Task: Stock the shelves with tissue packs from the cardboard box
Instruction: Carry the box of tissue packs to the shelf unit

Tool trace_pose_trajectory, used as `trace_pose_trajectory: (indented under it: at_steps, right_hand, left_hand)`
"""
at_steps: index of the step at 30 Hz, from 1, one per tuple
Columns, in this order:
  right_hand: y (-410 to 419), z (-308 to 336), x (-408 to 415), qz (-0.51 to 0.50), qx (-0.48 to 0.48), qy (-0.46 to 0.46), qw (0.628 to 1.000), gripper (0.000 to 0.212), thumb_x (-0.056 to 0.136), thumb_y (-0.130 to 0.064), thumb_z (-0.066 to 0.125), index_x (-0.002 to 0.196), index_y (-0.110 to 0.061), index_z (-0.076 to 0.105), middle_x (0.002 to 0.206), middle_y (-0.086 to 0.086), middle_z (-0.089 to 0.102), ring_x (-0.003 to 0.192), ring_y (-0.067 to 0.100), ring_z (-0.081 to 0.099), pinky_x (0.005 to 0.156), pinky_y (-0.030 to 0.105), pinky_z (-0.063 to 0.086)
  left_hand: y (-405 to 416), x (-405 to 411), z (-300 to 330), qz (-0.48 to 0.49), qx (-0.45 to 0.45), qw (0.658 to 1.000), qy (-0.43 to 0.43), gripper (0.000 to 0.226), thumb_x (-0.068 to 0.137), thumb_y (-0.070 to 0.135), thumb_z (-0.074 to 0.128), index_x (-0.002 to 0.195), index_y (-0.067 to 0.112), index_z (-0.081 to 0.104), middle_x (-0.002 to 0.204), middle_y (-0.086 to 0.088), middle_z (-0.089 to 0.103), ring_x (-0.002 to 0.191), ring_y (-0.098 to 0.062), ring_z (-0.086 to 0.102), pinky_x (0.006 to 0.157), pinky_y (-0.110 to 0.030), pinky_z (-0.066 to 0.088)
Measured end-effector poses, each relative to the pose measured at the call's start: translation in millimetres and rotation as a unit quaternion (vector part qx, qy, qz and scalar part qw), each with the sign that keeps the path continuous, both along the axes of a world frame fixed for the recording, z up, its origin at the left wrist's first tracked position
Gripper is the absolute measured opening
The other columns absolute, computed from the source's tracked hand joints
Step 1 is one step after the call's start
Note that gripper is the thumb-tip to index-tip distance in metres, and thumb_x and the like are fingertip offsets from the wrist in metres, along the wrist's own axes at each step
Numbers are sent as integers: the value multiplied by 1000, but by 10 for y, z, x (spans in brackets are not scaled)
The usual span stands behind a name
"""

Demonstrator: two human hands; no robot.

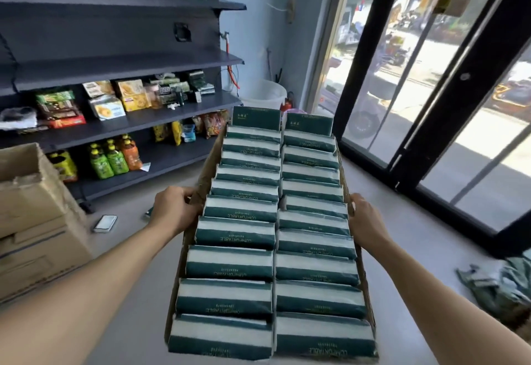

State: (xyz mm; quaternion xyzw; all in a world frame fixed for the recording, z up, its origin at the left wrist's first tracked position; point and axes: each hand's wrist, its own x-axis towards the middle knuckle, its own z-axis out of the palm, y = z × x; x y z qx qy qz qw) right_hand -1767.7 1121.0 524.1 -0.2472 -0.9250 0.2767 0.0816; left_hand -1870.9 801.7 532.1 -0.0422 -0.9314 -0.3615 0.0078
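Both grips are curling over the long walls of the cardboard box [205, 175]: the left hand [175, 209] and the right hand [366, 221] are clasping it midway. The tissue packs [238, 234] are filling it in two rows. Its long axis is pointing away from the person; the shelves [120, 65] are lying left of the box, nearer the left hand.

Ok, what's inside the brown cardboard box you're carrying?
The brown cardboard box, gripped by the left hand and right hand, holds two rows of dark green and white tissue packs. Anything beneath this top layer is covered.
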Motion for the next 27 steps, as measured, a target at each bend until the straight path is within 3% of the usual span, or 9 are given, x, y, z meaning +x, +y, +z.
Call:
trace_pose_trajectory:
  at_steps: [4,6,9,12,17,23,27]
  right_hand:
    - [283,65,-838,17,8,-3,1000,19,87,-9,52,105,-9,55,90,14,63,75,29,54,63,33,42]
    - [373,58,-1251,24,7,-6,1000,20,87,-6,50,106,-9,55,92,16,64,76,32,57,65,37,46]
    - [457,38,-1879,29,4,-8,1000,22,87,-6,48,108,-10,54,91,17,64,78,34,58,69,40,49]
    - [507,-24,-2491,27,-2,-6,1000,24,87,-6,50,110,-9,54,90,17,64,77,34,59,69,41,50]
    - [593,-81,-3515,8,-12,-6,1000,26,87,-6,49,112,-10,54,88,13,62,76,32,58,67,37,47]
    - [785,-102,-4582,-8,-16,-2,1000,24,88,-8,51,111,-7,55,89,17,64,77,34,58,69,41,49]
    - [988,-182,-5298,-10,-10,-9,1000,23,88,-9,51,111,-7,55,89,16,62,78,33,57,67,38,46]
  left_hand:
    - [230,-667,52,25,-4,1000,-12,23,87,22,60,65,18,65,53,-1,51,66,-29,53,45,-24,26]
    - [327,-1034,74,34,-11,999,-13,30,88,20,59,58,17,60,50,1,45,63,-30,52,45,-26,24]
    - [414,-1636,41,39,-9,999,2,35,88,18,59,54,10,57,52,-13,49,57,-27,52,45,-27,22]
    - [457,-2300,-63,26,-15,999,14,32,87,16,59,56,11,62,60,-19,59,74,-39,61,48,-30,24]
    - [568,-3426,-118,18,-14,1000,9,20,88,22,59,78,17,75,72,-9,69,75,-30,62,56,-30,36]
    - [812,-4551,-26,6,-17,1000,-10,23,89,29,60,77,16,74,63,1,57,55,-7,44,51,-26,35]
    - [1000,-5327,-149,-6,1,1000,-15,19,87,26,62,78,15,74,72,-6,65,68,-18,53,60,-29,37]
